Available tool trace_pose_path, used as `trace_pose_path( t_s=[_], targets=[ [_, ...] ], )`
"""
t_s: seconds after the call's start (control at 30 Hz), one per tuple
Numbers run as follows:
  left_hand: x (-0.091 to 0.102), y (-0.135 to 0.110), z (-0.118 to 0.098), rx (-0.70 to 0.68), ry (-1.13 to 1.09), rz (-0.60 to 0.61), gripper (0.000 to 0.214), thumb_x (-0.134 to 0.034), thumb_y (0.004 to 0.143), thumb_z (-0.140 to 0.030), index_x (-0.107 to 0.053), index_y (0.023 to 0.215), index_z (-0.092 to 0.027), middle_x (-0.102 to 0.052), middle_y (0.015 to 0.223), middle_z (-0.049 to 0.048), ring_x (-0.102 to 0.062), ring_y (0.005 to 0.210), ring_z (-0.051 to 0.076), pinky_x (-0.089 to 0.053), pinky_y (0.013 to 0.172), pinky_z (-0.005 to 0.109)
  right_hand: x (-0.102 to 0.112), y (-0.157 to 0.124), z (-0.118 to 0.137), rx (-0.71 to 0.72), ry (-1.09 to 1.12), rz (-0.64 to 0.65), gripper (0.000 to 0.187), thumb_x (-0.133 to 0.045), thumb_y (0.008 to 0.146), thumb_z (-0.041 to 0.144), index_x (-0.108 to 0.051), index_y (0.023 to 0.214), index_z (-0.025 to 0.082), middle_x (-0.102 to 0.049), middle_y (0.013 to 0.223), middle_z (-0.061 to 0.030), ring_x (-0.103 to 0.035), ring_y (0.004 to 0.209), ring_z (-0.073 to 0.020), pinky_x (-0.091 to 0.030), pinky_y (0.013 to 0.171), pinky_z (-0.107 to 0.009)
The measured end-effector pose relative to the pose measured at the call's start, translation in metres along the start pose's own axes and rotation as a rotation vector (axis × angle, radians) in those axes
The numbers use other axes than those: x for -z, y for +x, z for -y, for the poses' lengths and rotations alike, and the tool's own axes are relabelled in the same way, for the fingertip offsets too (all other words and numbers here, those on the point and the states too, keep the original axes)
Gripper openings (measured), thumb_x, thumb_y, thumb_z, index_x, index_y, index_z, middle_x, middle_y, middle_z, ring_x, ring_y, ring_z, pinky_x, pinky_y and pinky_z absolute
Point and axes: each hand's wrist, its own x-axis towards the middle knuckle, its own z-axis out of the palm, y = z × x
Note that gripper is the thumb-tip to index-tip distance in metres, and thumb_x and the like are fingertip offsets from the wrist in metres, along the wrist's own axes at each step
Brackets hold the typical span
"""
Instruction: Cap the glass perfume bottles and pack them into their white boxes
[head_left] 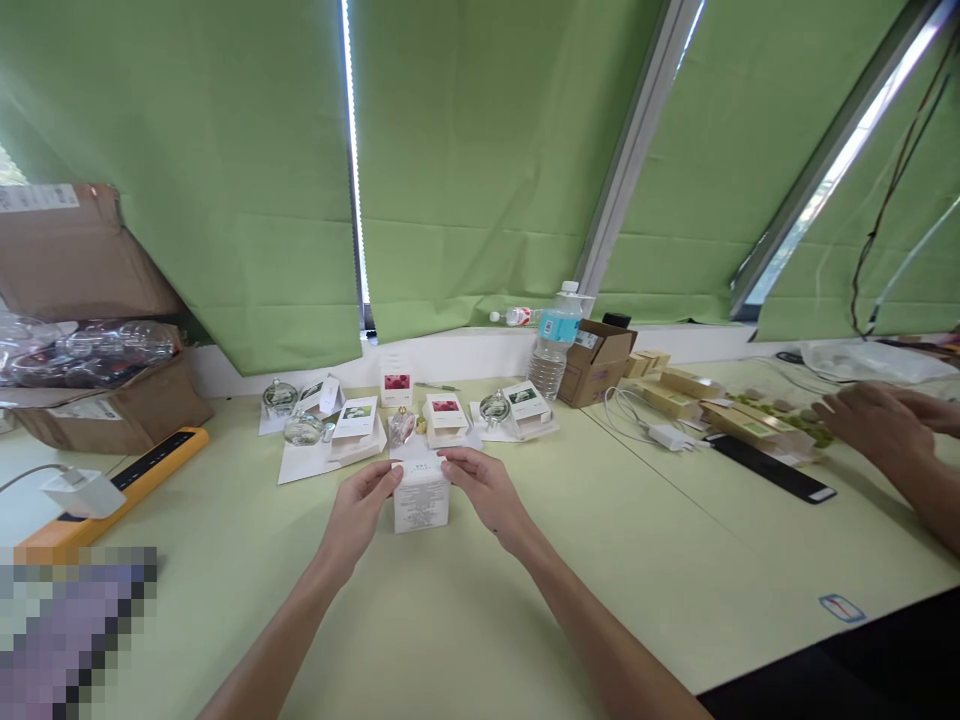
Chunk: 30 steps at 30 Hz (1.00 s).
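A small white carton with fine print on its front stands on the pale green table. My left hand grips its left side with curled fingers. My right hand closes over its top right edge. Just behind the carton lie several small white boxes with red or green pictures on white sheets, a pinkish glass bottle and round clear glass bottles.
A water bottle and an open cardboard box stand at the back. A yellow power strip lies left, below large cardboard boxes. Another person's hands work at right beside tan boxes, a white charger and a black bar.
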Motion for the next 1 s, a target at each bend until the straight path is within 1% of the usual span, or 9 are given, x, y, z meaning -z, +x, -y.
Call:
trace_pose_path(
  t_s=[0.23,0.5,0.6,0.77,0.8,0.9,1.0],
  targets=[
    [-0.0003,-0.0001,0.0,-0.011,0.01,-0.006,0.043,-0.065,0.079,-0.048,-0.068,0.108,-0.017,-0.074,0.096,0.0055,-0.065,0.103,0.026,-0.049,0.091,0.038,-0.0007,-0.0003,-0.0015,0.014,-0.004,0.005,0.039,-0.067,0.078,0.047,-0.069,0.104,0.018,-0.072,0.101,-0.0089,-0.066,0.096,-0.0246,-0.051,0.085,-0.038],
    [-0.0017,-0.0012,-0.0022,-0.014,0.033,0.005,0.04,-0.064,0.08,-0.046,-0.068,0.107,-0.018,-0.074,0.099,0.0054,-0.065,0.102,0.025,-0.05,0.086,0.035,-0.0029,0.0012,-0.0042,0.004,0.003,-0.01,0.035,-0.067,0.077,0.042,-0.069,0.102,0.018,-0.072,0.092,-0.0079,-0.067,0.091,-0.0242,-0.053,0.081,-0.037],
    [-0.0007,-0.0005,-0.0016,-0.02,0.047,0.013,0.04,-0.063,0.08,-0.047,-0.067,0.108,-0.019,-0.073,0.102,0.0056,-0.065,0.101,0.025,-0.05,0.087,0.036,-0.0034,0.0005,-0.0034,0.024,-0.032,-0.017,0.034,-0.065,0.08,0.043,-0.068,0.103,0.018,-0.072,0.097,-0.0087,-0.067,0.092,-0.0244,-0.053,0.081,-0.037],
    [0.0019,-0.0001,-0.0022,-0.039,0.051,0.043,0.04,-0.061,0.082,-0.048,-0.066,0.109,-0.018,-0.072,0.105,0.0061,-0.066,0.098,0.024,-0.05,0.089,0.036,-0.0019,-0.0022,-0.0009,0.075,-0.155,-0.001,0.038,-0.06,0.084,0.045,-0.067,0.11,0.018,-0.071,0.103,-0.0088,-0.067,0.094,-0.0235,-0.054,0.084,-0.037],
    [0.0022,-0.0002,-0.0024,-0.045,0.054,0.047,0.04,-0.06,0.082,-0.048,-0.066,0.109,-0.019,-0.072,0.105,0.006,-0.066,0.097,0.024,-0.05,0.088,0.036,-0.0015,-0.0025,-0.0007,0.09,-0.188,-0.015,0.038,-0.059,0.084,0.046,-0.067,0.11,0.019,-0.071,0.104,-0.0088,-0.067,0.094,-0.0234,-0.054,0.083,-0.037],
    [0.0021,-0.0011,-0.0033,-0.076,0.077,0.04,0.04,-0.059,0.083,-0.049,-0.065,0.109,-0.019,-0.072,0.103,0.0051,-0.066,0.095,0.023,-0.051,0.086,0.035,-0.0002,-0.0027,-0.0004,0.154,-0.299,-0.11,0.037,-0.059,0.084,0.046,-0.067,0.109,0.02,-0.07,0.102,-0.0089,-0.067,0.089,-0.0228,-0.056,0.078,-0.036],
    [0.001,-0.0028,-0.0052,-0.099,0.106,0.016,0.038,-0.058,0.083,-0.048,-0.065,0.107,-0.019,-0.072,0.101,0.0051,-0.066,0.094,0.023,-0.051,0.084,0.034,0.0012,-0.0025,0.0004,0.204,-0.387,-0.17,0.035,-0.062,0.082,0.046,-0.067,0.106,0.02,-0.07,0.094,-0.0075,-0.067,0.078,-0.0208,-0.056,0.068,-0.033]
  ],
)
